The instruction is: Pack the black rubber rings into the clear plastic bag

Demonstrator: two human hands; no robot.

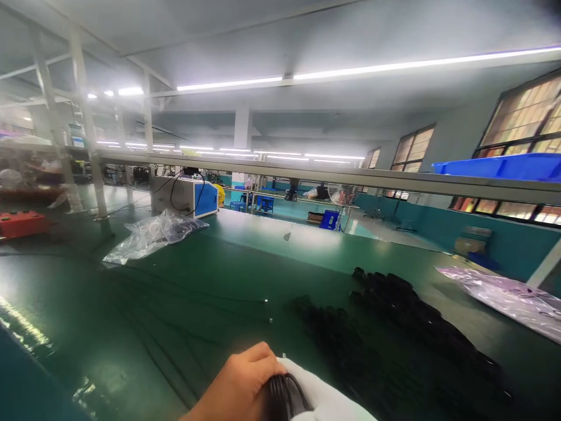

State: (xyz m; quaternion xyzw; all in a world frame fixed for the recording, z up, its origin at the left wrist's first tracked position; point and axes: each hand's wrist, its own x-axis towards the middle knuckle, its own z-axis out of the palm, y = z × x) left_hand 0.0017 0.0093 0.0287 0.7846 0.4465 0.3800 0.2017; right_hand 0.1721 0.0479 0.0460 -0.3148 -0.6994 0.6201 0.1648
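A looped black cable [283,397] sits low in view over the tabletop [245,257], the left hand [250,374] wrapped around its strands. A white shape [331,394] adjoins it; I cannot tell the right hand's state. A snug, even grip should keep the loops together, clear of the dark bundles [412,310] rightward.

Okay, so the cable bundle [280,397] is plain black, same as the heaps [421,310]. Surface [245,263] is deep green, machine [205,199] is greyish-white with a bright blue panel, tray's [504,166] solid blue, box [21,224] is orangey red, and that plastic sheet's [504,292] kinda pinkish-purple.
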